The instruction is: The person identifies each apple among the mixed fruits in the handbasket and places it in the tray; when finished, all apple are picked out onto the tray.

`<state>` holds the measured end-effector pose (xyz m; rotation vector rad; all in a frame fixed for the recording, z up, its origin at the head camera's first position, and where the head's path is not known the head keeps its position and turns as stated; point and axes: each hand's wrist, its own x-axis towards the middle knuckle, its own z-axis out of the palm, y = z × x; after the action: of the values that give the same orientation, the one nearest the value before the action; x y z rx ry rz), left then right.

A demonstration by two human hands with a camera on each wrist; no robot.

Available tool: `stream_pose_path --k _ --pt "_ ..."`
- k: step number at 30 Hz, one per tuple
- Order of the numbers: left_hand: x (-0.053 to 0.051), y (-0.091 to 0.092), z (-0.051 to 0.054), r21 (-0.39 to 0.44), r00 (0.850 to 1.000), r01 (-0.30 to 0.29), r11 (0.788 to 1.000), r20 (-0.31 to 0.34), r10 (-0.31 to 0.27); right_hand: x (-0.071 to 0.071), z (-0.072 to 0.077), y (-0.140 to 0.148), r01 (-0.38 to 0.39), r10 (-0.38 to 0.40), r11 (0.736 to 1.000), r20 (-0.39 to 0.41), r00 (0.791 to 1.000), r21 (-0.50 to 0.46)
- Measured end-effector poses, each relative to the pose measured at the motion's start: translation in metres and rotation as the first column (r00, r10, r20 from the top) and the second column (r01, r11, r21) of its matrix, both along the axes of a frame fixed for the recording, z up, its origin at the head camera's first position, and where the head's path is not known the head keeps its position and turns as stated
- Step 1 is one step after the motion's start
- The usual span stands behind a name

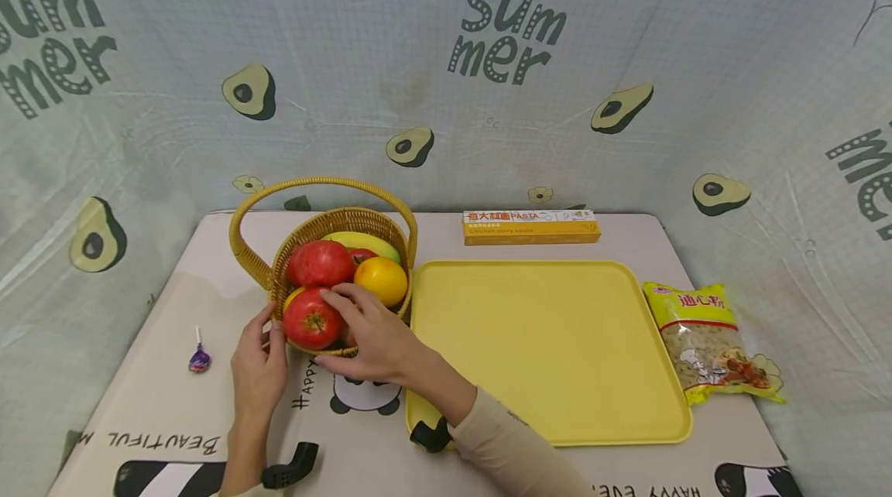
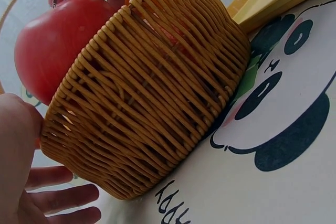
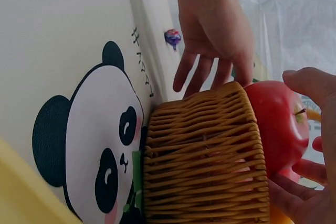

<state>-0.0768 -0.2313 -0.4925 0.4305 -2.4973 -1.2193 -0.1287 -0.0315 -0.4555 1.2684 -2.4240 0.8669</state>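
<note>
A wicker basket (image 1: 341, 220) at the left of the table holds red apples (image 1: 320, 263), an orange (image 1: 380, 281) and a banana (image 1: 362, 242). My left hand (image 1: 259, 370) touches the basket's left side near the rim, fingers loosely extended. Over the basket's front, my right hand (image 1: 372, 334) has its fingers bent at the right side of the front apple (image 1: 313, 319), its thumb low by the rim. In the right wrist view, that apple (image 3: 278, 124) sits at the rim between the two hands; whether the right fingers press on it, I cannot tell.
A yellow tray (image 1: 543, 350) lies right of the basket. Behind it is a pasta box (image 1: 531, 227), and at its right a bag of pasta (image 1: 714, 342). A wrapped lollipop (image 1: 199, 358) lies on the left. Patterned cloth walls surround the table.
</note>
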Motion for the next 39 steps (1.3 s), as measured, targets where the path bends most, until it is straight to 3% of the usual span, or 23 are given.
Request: stream_pose_path --k 16,29,39 --pt "0.001 0.000 -0.003 0.007 1.000 0.000 1.000 -0.009 0.000 0.000 -0.016 -0.025 0.131 -0.128 0.991 -0.062 0.990 0.035" --pt "0.000 -0.001 -0.005 0.003 1.000 0.003 1.000 0.016 -0.003 0.001 -0.019 -0.029 0.170 -0.168 0.985 -0.057 0.984 0.021" --pt "0.000 -0.001 -0.006 0.003 1.000 0.003 1.000 -0.011 -0.003 0.001 -0.020 -0.029 0.159 -0.159 0.987 -0.063 0.985 0.000"
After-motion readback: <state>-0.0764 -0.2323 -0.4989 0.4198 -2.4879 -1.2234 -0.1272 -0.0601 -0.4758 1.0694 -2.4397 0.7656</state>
